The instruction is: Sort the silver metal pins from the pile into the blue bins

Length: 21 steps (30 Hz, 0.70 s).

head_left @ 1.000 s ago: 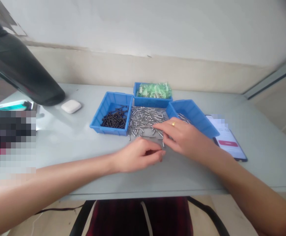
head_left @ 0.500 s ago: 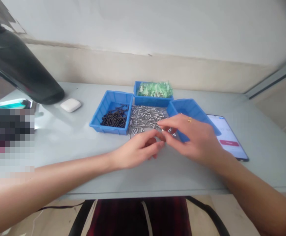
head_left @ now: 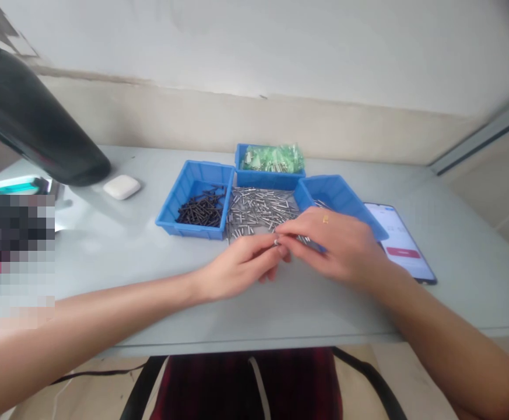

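My left hand (head_left: 241,265) and my right hand (head_left: 337,242) meet at the fingertips just in front of a pile of silver metal pins (head_left: 258,207). A small shiny piece shows between the pinched fingers; most of it is hidden. Black screws (head_left: 201,210) lie in the left blue tray (head_left: 171,213). Behind the pile, another blue tray (head_left: 269,179) holds a green plastic bag (head_left: 274,158) with metal pieces. The right blue tray (head_left: 346,195) is partly covered by my right hand, with a few silver pieces inside.
A phone (head_left: 405,245) with its screen lit lies right of the trays. On the left are a white case (head_left: 122,187), a large dark bottle (head_left: 39,122) and a teal item (head_left: 11,186). The desk's front edge (head_left: 237,348) runs below my hands.
My right hand has shifted slightly left, and its fingertips have closed together against those of my left hand. Silver pieces in the right tray now show. The whole view has moved slightly.
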### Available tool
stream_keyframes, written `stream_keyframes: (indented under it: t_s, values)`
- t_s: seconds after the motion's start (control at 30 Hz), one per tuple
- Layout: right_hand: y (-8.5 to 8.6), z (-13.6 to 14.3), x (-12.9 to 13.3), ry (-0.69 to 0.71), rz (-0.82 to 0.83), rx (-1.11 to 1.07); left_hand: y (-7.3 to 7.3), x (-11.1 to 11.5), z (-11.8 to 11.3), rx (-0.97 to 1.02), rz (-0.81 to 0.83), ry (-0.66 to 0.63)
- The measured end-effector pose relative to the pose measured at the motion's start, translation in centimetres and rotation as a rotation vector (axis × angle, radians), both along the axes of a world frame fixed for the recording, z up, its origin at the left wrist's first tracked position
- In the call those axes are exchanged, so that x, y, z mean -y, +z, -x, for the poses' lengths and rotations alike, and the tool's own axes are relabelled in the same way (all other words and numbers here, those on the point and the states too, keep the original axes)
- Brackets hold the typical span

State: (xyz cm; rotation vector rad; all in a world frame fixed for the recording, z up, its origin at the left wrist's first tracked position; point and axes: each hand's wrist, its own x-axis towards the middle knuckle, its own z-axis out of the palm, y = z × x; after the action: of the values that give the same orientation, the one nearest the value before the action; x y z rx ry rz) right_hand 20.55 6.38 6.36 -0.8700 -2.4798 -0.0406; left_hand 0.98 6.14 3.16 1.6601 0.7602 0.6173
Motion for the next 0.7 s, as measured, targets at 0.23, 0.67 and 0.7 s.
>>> stream_keyframes:
  t_s: [0.23,0.67,0.7]
  values:
    - [0.16,-0.33,-0.34,-0.131,-0.087,0.026,0.25,0.34,0.02,0.085,-0.038,0.146]
    - [-0.07,-0.38,-0.57,-0.022,-0.132,0.135,-0.26,0.43,-0.19,0.166,-0.056,0.255]
    - [-0.12,-0.4,-0.6,-0.017,-0.136,0.131,-0.28,0.42,-0.19,0.165,-0.049,0.26]
